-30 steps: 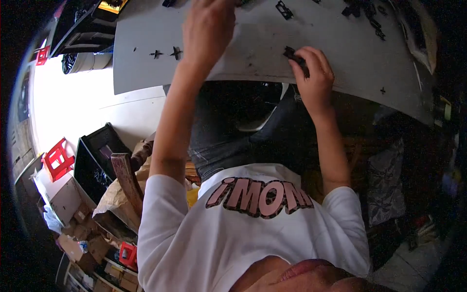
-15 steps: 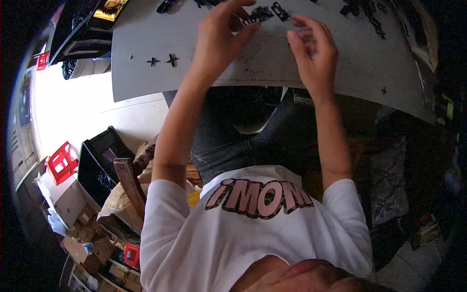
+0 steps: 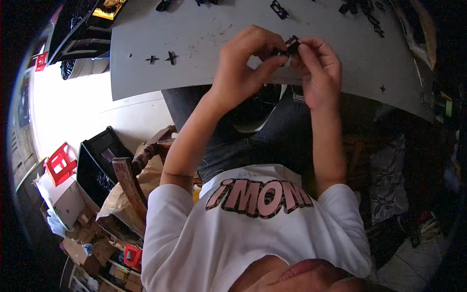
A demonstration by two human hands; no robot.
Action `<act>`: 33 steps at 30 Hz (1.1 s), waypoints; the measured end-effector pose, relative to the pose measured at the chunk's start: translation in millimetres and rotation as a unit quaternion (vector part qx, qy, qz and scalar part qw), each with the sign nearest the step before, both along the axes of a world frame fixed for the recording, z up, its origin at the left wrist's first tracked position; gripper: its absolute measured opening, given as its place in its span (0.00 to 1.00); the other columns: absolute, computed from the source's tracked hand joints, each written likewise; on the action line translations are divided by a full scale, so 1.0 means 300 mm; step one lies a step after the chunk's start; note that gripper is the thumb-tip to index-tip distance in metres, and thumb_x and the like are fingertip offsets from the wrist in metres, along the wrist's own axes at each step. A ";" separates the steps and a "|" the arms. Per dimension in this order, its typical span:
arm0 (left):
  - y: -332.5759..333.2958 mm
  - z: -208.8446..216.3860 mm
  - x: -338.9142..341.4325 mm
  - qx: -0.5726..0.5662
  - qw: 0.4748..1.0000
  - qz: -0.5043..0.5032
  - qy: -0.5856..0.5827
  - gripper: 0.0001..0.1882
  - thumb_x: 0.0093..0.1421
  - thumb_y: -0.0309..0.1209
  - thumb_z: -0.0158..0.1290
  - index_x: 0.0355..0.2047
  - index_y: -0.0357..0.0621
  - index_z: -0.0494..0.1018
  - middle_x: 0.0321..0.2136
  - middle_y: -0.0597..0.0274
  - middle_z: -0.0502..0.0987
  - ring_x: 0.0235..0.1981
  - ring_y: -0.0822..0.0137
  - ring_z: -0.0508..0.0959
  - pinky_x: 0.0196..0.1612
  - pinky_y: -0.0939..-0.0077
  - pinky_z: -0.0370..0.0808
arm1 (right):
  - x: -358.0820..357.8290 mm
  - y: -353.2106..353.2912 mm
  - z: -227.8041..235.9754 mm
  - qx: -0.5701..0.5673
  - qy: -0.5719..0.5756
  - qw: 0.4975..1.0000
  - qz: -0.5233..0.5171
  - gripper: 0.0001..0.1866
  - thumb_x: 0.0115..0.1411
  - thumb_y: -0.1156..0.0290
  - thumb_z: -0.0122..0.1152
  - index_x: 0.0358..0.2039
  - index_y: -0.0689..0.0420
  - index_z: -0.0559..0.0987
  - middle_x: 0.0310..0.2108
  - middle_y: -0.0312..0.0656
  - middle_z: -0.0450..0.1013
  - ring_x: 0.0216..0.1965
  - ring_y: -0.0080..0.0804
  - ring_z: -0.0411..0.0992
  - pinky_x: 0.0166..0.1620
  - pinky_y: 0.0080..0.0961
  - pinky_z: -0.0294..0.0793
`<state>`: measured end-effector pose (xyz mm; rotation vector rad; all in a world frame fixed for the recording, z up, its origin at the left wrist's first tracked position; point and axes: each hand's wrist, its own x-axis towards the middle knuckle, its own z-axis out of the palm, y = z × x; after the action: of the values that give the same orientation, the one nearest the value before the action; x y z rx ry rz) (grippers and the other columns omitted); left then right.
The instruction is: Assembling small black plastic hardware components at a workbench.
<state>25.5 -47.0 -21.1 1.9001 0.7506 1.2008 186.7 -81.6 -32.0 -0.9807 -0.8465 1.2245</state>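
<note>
A small black plastic part (image 3: pixel 294 47) is held up over the near edge of the grey table (image 3: pixel 194 53). My left hand (image 3: pixel 245 61) grips its left side between thumb and bent fingers. From the right, the thumb and fingers of my right hand (image 3: pixel 322 70) pinch the same part. Fingers cover much of it, so its full shape is hidden. Beyond my hands lies a rectangular black frame piece (image 3: pixel 279 9), touched by neither. To the left on the table are two cross-shaped black pieces (image 3: pixel 171 58).
More black parts (image 3: pixel 362 9) are heaped at the far right, and another (image 3: pixel 164 5) lies at the far left. A tiny black cross (image 3: pixel 383 88) rests near the right edge. Left of the table stand a bin (image 3: pixel 85 68), a red stool (image 3: pixel 61 164) and a wooden chair (image 3: pixel 130 182).
Both hands have drawn back toward me and come together. A black part from the tabletop is now lifted between them. The rectangular piece stays on the table.
</note>
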 end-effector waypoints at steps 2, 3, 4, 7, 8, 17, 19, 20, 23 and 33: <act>0.004 -0.006 0.013 -0.096 0.994 0.011 -0.047 0.11 0.43 0.19 0.60 0.29 0.38 0.73 0.29 0.61 0.75 0.30 0.66 0.74 0.35 0.76 0.71 | 0.021 0.019 0.015 0.014 -0.100 0.995 0.000 0.07 0.59 0.72 0.55 0.37 0.60 0.74 0.28 0.37 0.73 0.28 0.22 0.70 0.33 0.21 0.70; 0.005 -0.001 0.019 -0.095 0.994 0.010 -0.048 0.11 0.43 0.19 0.60 0.29 0.38 0.73 0.29 0.61 0.75 0.30 0.66 0.74 0.35 0.76 0.71 | 0.029 0.029 0.024 0.028 -0.200 0.979 0.001 0.07 0.58 0.72 0.55 0.37 0.60 0.74 0.28 0.37 0.73 0.28 0.22 0.70 0.33 0.21 0.70; 0.008 0.007 0.025 -0.053 0.998 0.012 -0.031 0.10 0.44 0.19 0.59 0.29 0.38 0.73 0.29 0.61 0.75 0.29 0.65 0.75 0.34 0.76 0.71 | 0.032 0.034 0.037 0.028 -0.200 0.979 0.000 0.07 0.58 0.72 0.55 0.37 0.60 0.74 0.28 0.37 0.73 0.28 0.22 0.70 0.33 0.21 0.70; 0.020 0.018 0.030 0.074 0.996 0.035 0.017 0.08 0.46 0.21 0.60 0.28 0.39 0.73 0.29 0.60 0.76 0.30 0.66 0.76 0.34 0.75 0.72 | 0.045 0.047 0.043 -0.010 -0.191 0.982 0.001 0.07 0.58 0.72 0.55 0.37 0.60 0.74 0.27 0.37 0.72 0.27 0.22 0.70 0.32 0.21 0.70; 0.025 0.023 0.032 0.160 0.985 0.054 0.048 0.08 0.46 0.22 0.60 0.27 0.40 0.74 0.29 0.60 0.76 0.30 0.66 0.76 0.34 0.75 0.72 | 0.065 0.054 0.028 -0.004 -0.145 0.989 -0.011 0.08 0.58 0.72 0.55 0.37 0.60 0.74 0.27 0.37 0.72 0.26 0.23 0.70 0.32 0.21 0.70; 0.200 -0.102 0.009 -0.057 0.984 0.028 0.168 0.07 0.52 0.25 0.56 0.33 0.40 0.75 0.29 0.57 0.76 0.22 0.64 0.77 0.29 0.72 0.74 | 0.394 0.226 -0.104 -0.103 -0.385 0.917 0.023 0.10 0.59 0.66 0.57 0.39 0.54 0.77 0.26 0.32 0.71 0.29 0.20 0.68 0.30 0.25 0.70; 0.211 -0.103 -0.004 -0.028 0.980 0.053 0.190 0.09 0.52 0.24 0.55 0.35 0.41 0.75 0.31 0.58 0.76 0.24 0.67 0.77 0.30 0.74 0.74 | 0.377 0.253 -0.103 -0.106 -0.430 0.896 0.036 0.10 0.58 0.65 0.57 0.39 0.54 0.77 0.27 0.33 0.71 0.29 0.21 0.69 0.30 0.27 0.70; 0.216 -0.102 -0.007 0.001 0.975 0.073 0.209 0.12 0.52 0.22 0.55 0.38 0.42 0.75 0.33 0.58 0.76 0.26 0.70 0.77 0.32 0.76 0.74 | 0.367 0.263 -0.099 -0.111 -0.477 0.871 0.045 0.11 0.58 0.64 0.58 0.39 0.53 0.78 0.27 0.33 0.72 0.30 0.22 0.69 0.31 0.28 0.71; 0.264 0.029 0.057 0.010 0.949 0.106 0.297 0.13 0.52 0.30 0.55 0.38 0.40 0.69 0.29 0.51 0.74 0.30 0.53 0.75 0.30 0.63 0.72 | 0.447 0.326 -0.149 0.119 -0.605 0.784 -0.076 0.11 0.57 0.62 0.58 0.37 0.53 0.78 0.30 0.35 0.72 0.30 0.25 0.71 0.33 0.32 0.72; 0.409 -0.082 0.150 0.086 0.913 0.066 0.394 0.14 0.51 0.29 0.55 0.38 0.38 0.68 0.30 0.47 0.75 0.31 0.52 0.76 0.30 0.62 0.72 | 0.318 0.509 -0.116 0.168 -0.604 0.778 -0.032 0.12 0.55 0.75 0.55 0.42 0.60 0.73 0.33 0.47 0.73 0.33 0.40 0.73 0.36 0.30 0.72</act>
<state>70.4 75.7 -45.6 2.5414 1.2311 0.5400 282.0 71.0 -66.9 -1.4531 -1.9208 0.1939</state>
